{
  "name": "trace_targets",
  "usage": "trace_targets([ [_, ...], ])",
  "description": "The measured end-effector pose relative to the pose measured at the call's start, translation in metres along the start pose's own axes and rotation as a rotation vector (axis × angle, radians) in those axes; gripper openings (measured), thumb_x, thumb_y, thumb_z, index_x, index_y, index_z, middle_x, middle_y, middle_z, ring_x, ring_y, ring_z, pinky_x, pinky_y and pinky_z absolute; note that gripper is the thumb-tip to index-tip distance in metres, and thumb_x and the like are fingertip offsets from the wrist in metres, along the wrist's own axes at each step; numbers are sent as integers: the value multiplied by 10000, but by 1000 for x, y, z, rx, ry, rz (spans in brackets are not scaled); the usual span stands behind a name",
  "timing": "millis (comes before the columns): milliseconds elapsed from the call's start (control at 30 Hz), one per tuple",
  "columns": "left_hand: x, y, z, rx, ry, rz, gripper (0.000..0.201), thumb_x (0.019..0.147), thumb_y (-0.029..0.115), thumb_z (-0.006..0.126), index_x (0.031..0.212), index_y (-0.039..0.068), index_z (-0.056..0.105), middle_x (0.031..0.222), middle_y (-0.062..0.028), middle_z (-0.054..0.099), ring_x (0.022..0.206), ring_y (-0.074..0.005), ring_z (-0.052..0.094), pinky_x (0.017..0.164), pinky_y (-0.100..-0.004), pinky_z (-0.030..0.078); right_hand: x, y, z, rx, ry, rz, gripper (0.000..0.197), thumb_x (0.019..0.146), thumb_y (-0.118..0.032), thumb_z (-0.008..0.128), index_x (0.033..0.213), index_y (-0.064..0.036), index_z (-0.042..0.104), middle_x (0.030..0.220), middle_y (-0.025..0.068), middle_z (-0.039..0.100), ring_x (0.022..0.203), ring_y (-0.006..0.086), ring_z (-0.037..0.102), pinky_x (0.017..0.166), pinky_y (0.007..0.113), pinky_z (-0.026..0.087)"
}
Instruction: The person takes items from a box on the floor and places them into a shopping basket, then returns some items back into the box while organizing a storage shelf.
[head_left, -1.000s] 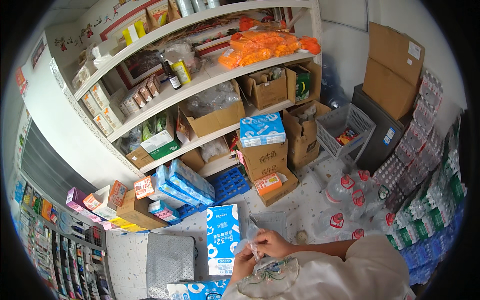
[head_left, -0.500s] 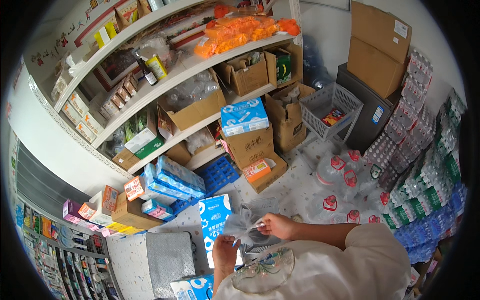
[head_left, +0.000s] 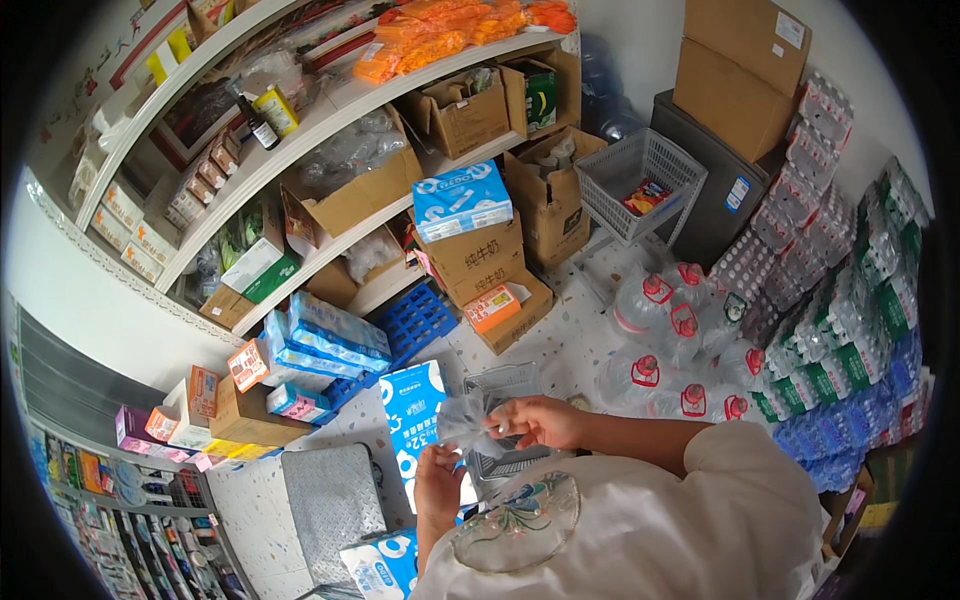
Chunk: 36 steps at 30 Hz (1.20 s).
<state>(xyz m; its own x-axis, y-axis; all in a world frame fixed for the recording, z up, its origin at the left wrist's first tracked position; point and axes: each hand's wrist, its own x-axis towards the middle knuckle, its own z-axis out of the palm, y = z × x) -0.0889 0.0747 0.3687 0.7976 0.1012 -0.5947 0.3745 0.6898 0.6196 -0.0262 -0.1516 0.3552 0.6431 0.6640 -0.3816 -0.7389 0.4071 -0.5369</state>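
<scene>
A thin clear plastic bag is bunched up between my two hands, in front of my chest. My right hand pinches its right side, with a small whitish bit showing at the fingertips. On the lower left, my left hand has its fingers closed at the bag's edge. Beneath the bag a grey plastic basket stands on the floor, partly covered by my hands. A large blue and white paper pack lies just left of the basket, close behind my left hand.
White shelves with cardboard boxes curve along the back. Large water bottles with red handles stand to the right, beside stacked shrink-wrapped drinks. A metal platform lies at lower left. A grey crate stands before a dark cabinet.
My view has shifted, so the surroundings sit higher and further left. Both hands keep hold of the bag, which looks more bunched, and my right hand has turned slightly.
</scene>
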Motion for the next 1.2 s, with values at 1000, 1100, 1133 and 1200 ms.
trace_targets([
  [1000, 29, 50, 15, -495, -413, 112, 278, 875, 222, 539, 1111, 86, 593, 947, -96, 637, 891, -230, 589, 868, -404, 415, 3, -20, -2, -1046, -118, -803, 164, 763, -146, 730, 760, -82, 578, 854, 49, 643, 790, 179, 579, 773, 326, 414],
  [1100, 26, 49, 56, -148, -543, 349, 243, 885, 255, 533, 1055, 84, 562, 897, -68, 621, 884, -213, 587, 865, -399, 421, 0, -1, -17, -910, 94, -742, 336, 759, -183, 755, 1027, -68, 587, 1085, 93, 604, 971, 187, 567, 829, 329, 405],
  [1133, 18, 51, 82, 116, -550, 423, 140, 861, 128, 573, 973, 44, 564, 859, -37, 580, 812, -135, 544, 821, -297, 435, 3, -1, -22, -902, 168, -750, 439, 755, -198, 766, 1127, -62, 576, 1162, 109, 579, 1028, 191, 557, 844, 331, 402],
  [1200, 21, 47, 104, 533, -679, 441, 85, 840, 39, 580, 924, 27, 573, 855, -19, 566, 811, -97, 528, 769, -250, 431, 19, -1, -33, -1059, 197, -909, 661, 724, -234, 794, 1271, -37, 480, 1229, 136, 519, 1120, 219, 522, 865, 344, 413],
])
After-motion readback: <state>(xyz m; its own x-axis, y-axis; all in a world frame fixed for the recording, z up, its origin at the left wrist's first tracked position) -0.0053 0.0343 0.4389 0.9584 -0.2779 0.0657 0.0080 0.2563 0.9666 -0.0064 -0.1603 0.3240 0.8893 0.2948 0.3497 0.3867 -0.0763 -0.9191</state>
